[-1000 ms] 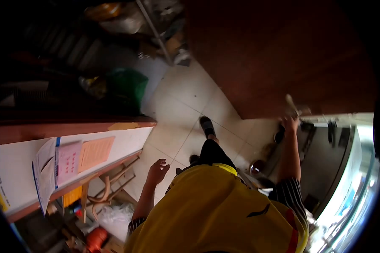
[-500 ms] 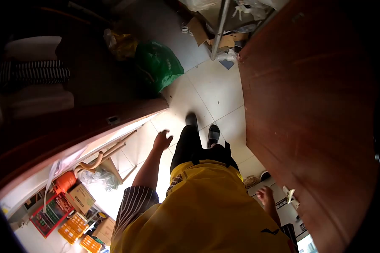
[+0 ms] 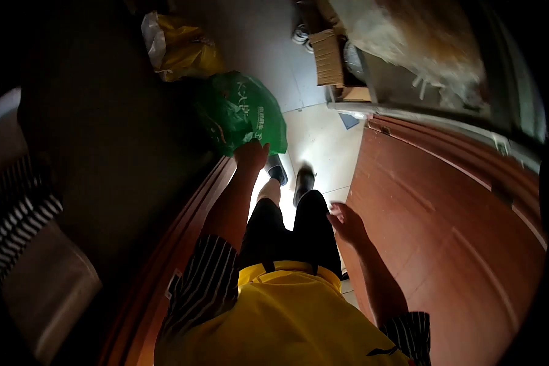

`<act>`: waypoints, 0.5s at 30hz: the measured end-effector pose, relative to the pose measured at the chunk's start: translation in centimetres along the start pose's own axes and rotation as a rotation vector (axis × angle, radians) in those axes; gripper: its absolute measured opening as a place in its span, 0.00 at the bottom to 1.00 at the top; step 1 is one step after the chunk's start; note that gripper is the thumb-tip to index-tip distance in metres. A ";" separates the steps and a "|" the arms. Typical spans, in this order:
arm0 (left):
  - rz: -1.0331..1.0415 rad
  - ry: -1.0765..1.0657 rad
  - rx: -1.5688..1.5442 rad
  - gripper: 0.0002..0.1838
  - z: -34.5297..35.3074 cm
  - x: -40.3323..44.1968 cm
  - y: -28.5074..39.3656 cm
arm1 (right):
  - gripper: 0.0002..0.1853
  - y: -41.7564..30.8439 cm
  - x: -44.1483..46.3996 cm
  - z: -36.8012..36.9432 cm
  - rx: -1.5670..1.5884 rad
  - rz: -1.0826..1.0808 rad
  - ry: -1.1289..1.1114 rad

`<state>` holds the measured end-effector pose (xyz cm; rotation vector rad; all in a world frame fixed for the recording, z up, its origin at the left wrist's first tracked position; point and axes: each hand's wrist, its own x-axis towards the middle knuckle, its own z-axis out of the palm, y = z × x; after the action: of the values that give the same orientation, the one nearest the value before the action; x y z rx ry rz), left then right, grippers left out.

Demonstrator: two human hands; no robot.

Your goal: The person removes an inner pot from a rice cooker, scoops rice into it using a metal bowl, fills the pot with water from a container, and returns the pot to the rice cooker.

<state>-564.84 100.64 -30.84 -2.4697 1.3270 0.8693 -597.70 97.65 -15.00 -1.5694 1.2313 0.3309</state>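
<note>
My left hand (image 3: 252, 155) hangs low in front of me, its fingers curled in and partly hidden by the back of the hand. Behind it in the view lies a green plastic bag (image 3: 241, 113) with white printing; whether the two touch I cannot tell. My right hand (image 3: 348, 223), slightly blurred, is held out beside my right thigh with its fingers apart and nothing in it. It is nearest to the reddish-brown door (image 3: 433, 244).
A wooden door frame (image 3: 165, 268) runs along my left. Ahead are a yellow and white bag (image 3: 186, 52), a cardboard box (image 3: 329, 58) and a metal rack (image 3: 402, 112) bearing plastic-wrapped items. Pale tiles (image 3: 332, 149) cover the floor. Striped cloth (image 3: 24, 226) hangs at far left.
I have stepped forward into the doorway, so the green bag and rack are closer. My left hand has swung forward and curled; my right hand has come forward beside my thigh.
</note>
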 end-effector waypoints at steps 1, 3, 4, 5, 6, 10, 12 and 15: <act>-0.109 -0.011 -0.015 0.27 -0.4 -0.1 -0.4 | 0.22 -2.3 3.9 0.0 0.096 -0.055 -0.047; -0.230 0.084 -0.133 0.26 -1.3 -1.2 -1.5 | 0.21 -6.3 11.4 0.9 0.113 -0.192 -0.145; -0.238 0.242 -0.187 0.22 -0.4 -1.8 -2.6 | 0.20 -8.1 15.1 2.0 0.035 -0.276 -0.198; -0.249 0.366 -0.219 0.19 -0.3 -2.4 -3.7 | 0.19 -11.1 18.3 2.9 -0.077 -0.350 -0.209; -0.301 0.391 -0.250 0.18 -0.4 -3.7 -4.7 | 0.19 -13.8 21.0 4.2 -0.189 -0.423 -0.222; -0.497 0.447 -0.544 0.15 -1.3 -7.5 -6.8 | 0.14 -19.3 33.0 13.3 -0.525 -0.628 -0.337; -0.527 0.473 -0.652 0.18 -1.7 -8.4 -7.4 | 0.16 -20.5 37.5 17.5 -0.815 -0.639 -0.469; -0.478 0.515 -0.577 0.25 -2.8 -8.1 -7.2 | 0.17 -21.0 43.6 23.1 -1.141 -0.646 -0.582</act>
<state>-561.25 109.20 -24.48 -3.4231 0.5507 0.5655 -553.16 91.93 -44.35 -2.4396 -0.0544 1.0769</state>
